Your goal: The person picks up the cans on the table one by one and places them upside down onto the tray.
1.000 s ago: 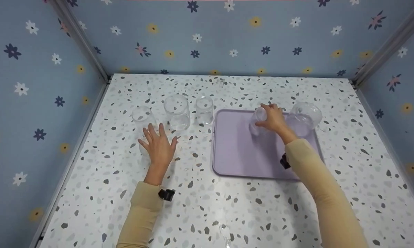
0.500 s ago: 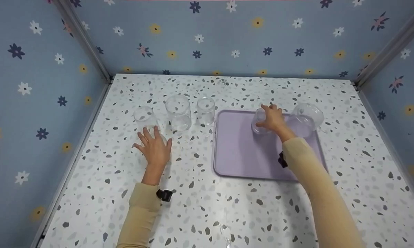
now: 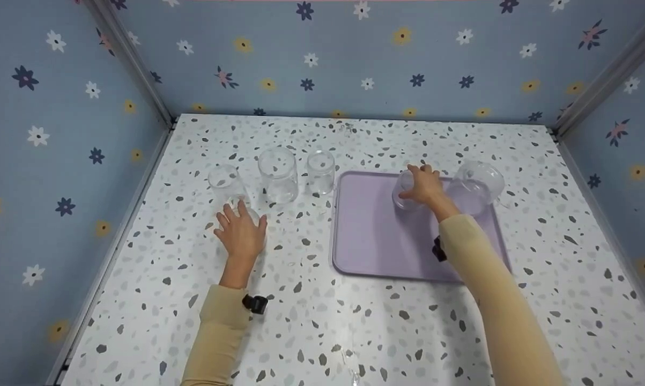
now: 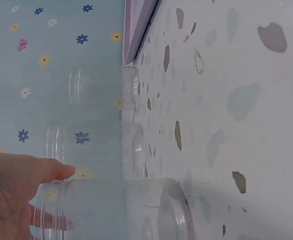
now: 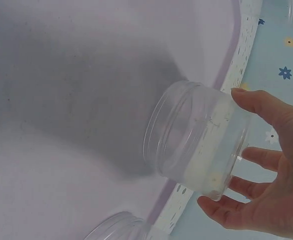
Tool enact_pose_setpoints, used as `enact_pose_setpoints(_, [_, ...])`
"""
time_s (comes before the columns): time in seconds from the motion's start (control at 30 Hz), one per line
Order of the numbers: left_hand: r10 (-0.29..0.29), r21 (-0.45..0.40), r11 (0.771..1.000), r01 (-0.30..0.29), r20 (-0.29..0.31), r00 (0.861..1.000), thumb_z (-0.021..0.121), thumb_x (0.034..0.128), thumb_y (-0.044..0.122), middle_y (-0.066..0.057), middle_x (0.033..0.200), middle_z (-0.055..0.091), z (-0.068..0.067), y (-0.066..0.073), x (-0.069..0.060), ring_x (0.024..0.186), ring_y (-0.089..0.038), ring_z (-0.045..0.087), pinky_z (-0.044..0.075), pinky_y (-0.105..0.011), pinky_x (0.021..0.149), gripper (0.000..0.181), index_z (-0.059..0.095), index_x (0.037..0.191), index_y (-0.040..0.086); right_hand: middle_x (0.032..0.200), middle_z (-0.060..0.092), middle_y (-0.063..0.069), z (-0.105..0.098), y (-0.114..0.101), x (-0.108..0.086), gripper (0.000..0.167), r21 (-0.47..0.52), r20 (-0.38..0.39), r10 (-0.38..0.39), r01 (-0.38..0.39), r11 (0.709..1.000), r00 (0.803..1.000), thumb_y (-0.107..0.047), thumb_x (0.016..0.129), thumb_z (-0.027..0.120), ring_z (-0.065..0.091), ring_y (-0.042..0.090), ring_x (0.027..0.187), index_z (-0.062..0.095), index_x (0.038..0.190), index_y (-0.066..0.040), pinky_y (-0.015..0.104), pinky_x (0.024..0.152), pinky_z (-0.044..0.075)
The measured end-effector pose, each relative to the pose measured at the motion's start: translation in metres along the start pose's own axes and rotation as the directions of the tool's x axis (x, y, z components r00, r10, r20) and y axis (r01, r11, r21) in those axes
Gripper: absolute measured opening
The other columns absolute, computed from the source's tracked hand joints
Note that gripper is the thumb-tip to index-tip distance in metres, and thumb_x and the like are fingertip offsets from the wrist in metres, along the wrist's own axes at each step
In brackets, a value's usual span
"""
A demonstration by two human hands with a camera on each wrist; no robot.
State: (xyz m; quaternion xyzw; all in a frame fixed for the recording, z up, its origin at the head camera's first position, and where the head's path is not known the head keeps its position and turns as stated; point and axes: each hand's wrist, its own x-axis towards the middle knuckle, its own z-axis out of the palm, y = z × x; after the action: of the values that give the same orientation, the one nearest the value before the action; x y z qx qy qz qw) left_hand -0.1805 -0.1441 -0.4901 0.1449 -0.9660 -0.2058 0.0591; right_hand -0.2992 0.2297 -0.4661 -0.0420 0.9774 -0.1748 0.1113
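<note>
My left hand (image 3: 240, 233) holds a clear jar (image 4: 116, 210) near its threaded rim, with the thumb on one side and fingers seen through the far wall. This jar stands upright on the speckled table. My right hand (image 3: 428, 187) grips another clear jar (image 5: 201, 140) by its base end, thumb at one edge and fingertips at the other. That jar is upside down, its threaded mouth on the purple tray (image 3: 365, 236). A larger clear jar (image 3: 475, 187) stands at the tray's far right corner.
Beyond my left hand stand three more clear jars: one at the left (image 3: 227, 179), a wider one (image 3: 277, 177) in the middle and a small one (image 3: 320, 172) near the tray. Flowered blue panels (image 3: 333, 59) enclose the table's back and sides.
My right hand has lowered its jar slightly onto the tray and stays there. The spread fingers of my left hand have come down and closed around the nearest jar's top.
</note>
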Motion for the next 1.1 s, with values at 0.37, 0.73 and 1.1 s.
enact_pose_setpoints(0.37, [0.016, 0.014, 1.0, -0.015, -0.061, 0.998, 0.056, 0.0841, 0.037, -0.029, 0.118, 0.034, 0.0028, -0.0013, -0.0009, 0.108, -0.042, 0.033, 0.033, -0.057, 0.077, 0.06, 0.041, 0.124, -0.005, 0.132, 0.024, 0.03, 0.0028, 0.0007, -0.0024, 0.082, 0.024, -0.003, 0.026, -0.026, 0.999, 1.0, -0.023, 0.072, 0.071, 0.024, 0.047, 0.117, 0.027, 0.137, -0.002, 0.058, 0.09, 0.029])
enact_pose_setpoints(0.73, [0.009, 0.009, 1.0, -0.008, -0.113, 0.994, 0.058, 0.0823, 0.038, -0.028, 0.115, 0.037, -0.0005, -0.0007, -0.001, 0.103, -0.042, 0.037, 0.036, -0.056, 0.075, 0.058, 0.046, 0.12, -0.005, 0.136, 0.018, 0.031, 0.0057, 0.0006, -0.0057, 0.085, 0.029, -0.028, 0.014, -0.013, 0.999, 1.0, -0.026, 0.075, 0.069, 0.02, 0.048, 0.12, 0.019, 0.14, -0.003, 0.059, 0.092, 0.026])
enact_pose_setpoints(1.1, [0.044, -0.056, 0.997, -0.052, -0.138, 0.989, 0.059, 0.0818, 0.037, -0.027, 0.113, 0.04, -0.0017, 0.0029, -0.0032, 0.1, -0.041, 0.04, 0.038, -0.056, 0.072, 0.059, 0.045, 0.12, -0.007, 0.138, 0.015, 0.03, 0.0064, 0.0061, -0.008, 0.087, 0.07, -0.048, 0.033, -0.03, 0.997, 0.998, -0.033, 0.075, 0.069, 0.016, 0.047, 0.124, 0.018, 0.14, -0.004, 0.058, 0.095, 0.022])
